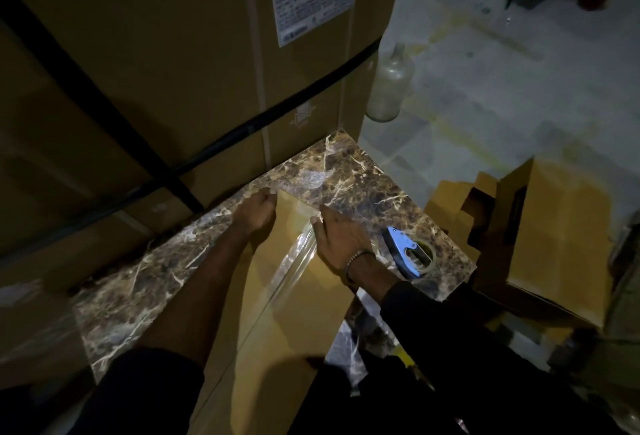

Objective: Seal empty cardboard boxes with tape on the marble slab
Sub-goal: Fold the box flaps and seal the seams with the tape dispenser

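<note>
We see a flat box [298, 299] lying on the marble surface [349, 174], with both hands at its far end. The left hand [258, 211] has its fingers curled over the box's far left corner and grips it. The right hand [337, 237] lies on the box's right side, fingers fairly straight and pressing down on a strip of clear tape [298, 258] that runs along the seam between the two hands and back toward us; a bracelet [356, 258] sits on that wrist. Just right of the right hand, a tape dispenser [407, 252] rests on the surface. Further right, off the surface, stand open boxes [540, 226]. Beyond the left hand rises a tall strapped carton [173, 70], and past the right hand a glass bottle [389, 88] stands on the floor.
</note>
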Demonstrator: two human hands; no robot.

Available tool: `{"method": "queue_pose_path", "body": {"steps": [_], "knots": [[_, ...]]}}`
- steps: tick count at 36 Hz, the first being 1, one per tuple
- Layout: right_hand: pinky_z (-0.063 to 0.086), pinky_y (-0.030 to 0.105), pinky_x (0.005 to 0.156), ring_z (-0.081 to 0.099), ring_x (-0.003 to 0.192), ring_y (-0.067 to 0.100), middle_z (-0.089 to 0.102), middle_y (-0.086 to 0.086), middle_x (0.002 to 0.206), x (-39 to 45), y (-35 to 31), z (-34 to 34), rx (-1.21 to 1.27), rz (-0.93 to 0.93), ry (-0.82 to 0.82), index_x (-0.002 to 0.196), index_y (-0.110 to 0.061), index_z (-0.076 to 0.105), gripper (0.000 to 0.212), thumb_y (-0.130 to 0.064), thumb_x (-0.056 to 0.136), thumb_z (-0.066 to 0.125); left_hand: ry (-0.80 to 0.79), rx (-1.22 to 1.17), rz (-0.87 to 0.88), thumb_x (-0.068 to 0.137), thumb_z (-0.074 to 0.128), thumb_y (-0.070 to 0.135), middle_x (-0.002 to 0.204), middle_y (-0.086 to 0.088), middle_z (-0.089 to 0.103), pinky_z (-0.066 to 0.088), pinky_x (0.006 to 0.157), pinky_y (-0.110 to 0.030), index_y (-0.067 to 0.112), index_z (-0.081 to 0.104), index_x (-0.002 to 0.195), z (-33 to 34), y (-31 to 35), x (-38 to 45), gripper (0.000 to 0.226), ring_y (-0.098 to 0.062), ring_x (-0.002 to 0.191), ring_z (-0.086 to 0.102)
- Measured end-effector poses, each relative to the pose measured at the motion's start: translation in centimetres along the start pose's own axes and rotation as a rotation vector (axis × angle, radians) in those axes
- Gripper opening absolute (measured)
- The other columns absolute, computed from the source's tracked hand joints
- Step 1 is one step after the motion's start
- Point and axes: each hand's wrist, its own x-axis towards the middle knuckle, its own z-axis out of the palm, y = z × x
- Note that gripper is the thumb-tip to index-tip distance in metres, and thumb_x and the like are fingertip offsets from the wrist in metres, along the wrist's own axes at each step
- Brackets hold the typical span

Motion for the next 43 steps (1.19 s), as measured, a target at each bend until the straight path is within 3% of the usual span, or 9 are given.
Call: {"method": "queue_pose_path", "body": {"steps": [3, 8, 15, 21, 24, 28, 31, 35, 43], "knots": [[0.05, 0.044, 0.085, 0.066, 0.102, 0.041, 0.071, 0.019, 0.112, 1.3, 0.1, -1.5, 0.015, 0.048, -0.118, 0.121, -0.013, 0.059, 0.063, -0.059, 0.107, 0.018, -0.064, -0.058, 0.018, 0.114, 0.032, 0.046, 0.16, -0.017, 0.048, 0.033, 0.122, -0.045, 0.014, 0.051, 0.154, -0.4, -0.7, 0.2, 0.055, -0.035, 0.146, 0.045], [0.046, 0.044, 0.101, 0.064, 0.112, 0.036, 0.068, 0.019, 0.122, 4.2, 0.6, -3.5, 0.045, 0.142, -0.444, 0.12, -0.007, 0.071, 0.095, -0.07, 0.1, 0.003, -0.045, -0.021, 0.02, 0.113, 0.028, 0.052, 0.158, -0.019, 0.049, 0.034, 0.12, -0.046, 0.013, 0.05, 0.153, 0.0, -1.0, 0.3, 0.06, -0.036, 0.144, 0.047], [0.045, 0.041, 0.108, 0.053, 0.132, 0.027, 0.053, 0.009, 0.15, 6.6, -4.1, -2.1, 0.263, -0.229, 0.004, 0.15, -0.016, 0.046, 0.049, -0.04, 0.109, 0.032, 0.086, 0.005, -0.023, 0.112, 0.025, 0.057, 0.152, -0.018, 0.056, 0.039, 0.116, -0.051, 0.019, 0.052, 0.15, 0.9, -0.2, -0.3, 0.061, -0.038, 0.139, 0.053], [0.029, 0.041, 0.123, 0.018, 0.157, 0.018, 0.014, 0.002, 0.172, 8.1, -5.3, 1.0, 0.19, -0.427, -0.172, 0.164, -0.016, 0.02, 0.057, -0.037, 0.111, 0.029, 0.347, 0.107, 0.07, 0.114, 0.029, 0.044, 0.097, -0.022, 0.073, 0.05, 0.073, -0.043, 0.007, 0.066, 0.111, 1.4, -1.3, -4.2, 0.053, -0.04, 0.09, 0.07], [0.044, 0.047, 0.11, 0.039, 0.146, 0.03, 0.01, -0.003, 0.172, 8.0, -4.7, 1.5, 0.067, -0.398, -0.225, 0.165, -0.023, 0.011, 0.064, -0.052, 0.109, 0.022, 0.412, 0.152, -0.028, 0.113, 0.028, 0.051, 0.08, -0.014, 0.067, 0.04, 0.062, -0.038, 0.016, 0.058, 0.087, 1.4, -3.6, -6.7, 0.053, -0.036, 0.077, 0.066], [0.051, 0.047, 0.092, 0.061, 0.117, 0.039, 0.051, 0.008, 0.153, 8.9, -4.8, 1.3, 0.121, -0.289, -0.228, 0.158, -0.028, 0.023, 0.062, -0.06, 0.106, 0.025, 0.475, 0.215, -0.188, 0.106, 0.017, 0.07, 0.074, -0.005, 0.066, 0.049, 0.061, -0.037, 0.025, 0.058, 0.079, 1.7, -7.5, -10.7, 0.067, -0.028, 0.071, 0.065], [0.05, 0.043, 0.081, 0.064, 0.106, 0.039, 0.069, 0.013, 0.122, 10.8, -4.5, 0.7, 0.13, -0.262, -0.324, 0.149, -0.032, 0.031, 0.057, -0.066, 0.103, 0.026, 0.531, 0.239, -0.226, 0.107, 0.02, 0.07, 0.092, -0.009, 0.071, 0.053, 0.081, -0.044, 0.021, 0.069, 0.096, 2.3, -9.1, -13.5, 0.07, -0.032, 0.089, 0.067], [0.037, 0.046, 0.11, 0.045, 0.14, 0.035, 0.044, 0.009, 0.159, 13.5, -4.5, -0.6, 0.129, -0.178, -0.607, 0.156, -0.031, 0.036, 0.07, -0.072, 0.101, 0.023, 0.643, 0.274, -0.389, 0.105, 0.035, 0.065, 0.149, -0.016, 0.056, 0.037, 0.114, -0.055, 0.014, 0.056, 0.146, 4.0, -9.0, -16.6, 0.069, -0.035, 0.139, 0.05], [0.031, 0.045, 0.121, 0.024, 0.154, 0.026, 0.027, 0.003, 0.168, 11.2, -5.0, 1.2, 0.253, -0.58, -0.359, 0.16, -0.021, 0.032, 0.059, -0.048, 0.107, 0.03, 0.706, 0.256, -0.502, 0.106, 0.034, 0.063, 0.172, -0.013, 0.027, 0.017, 0.127, -0.057, 0.013, 0.032, 0.164, 8.0, -6.5, -19.2, 0.077, -0.031, 0.159, 0.022]]}}
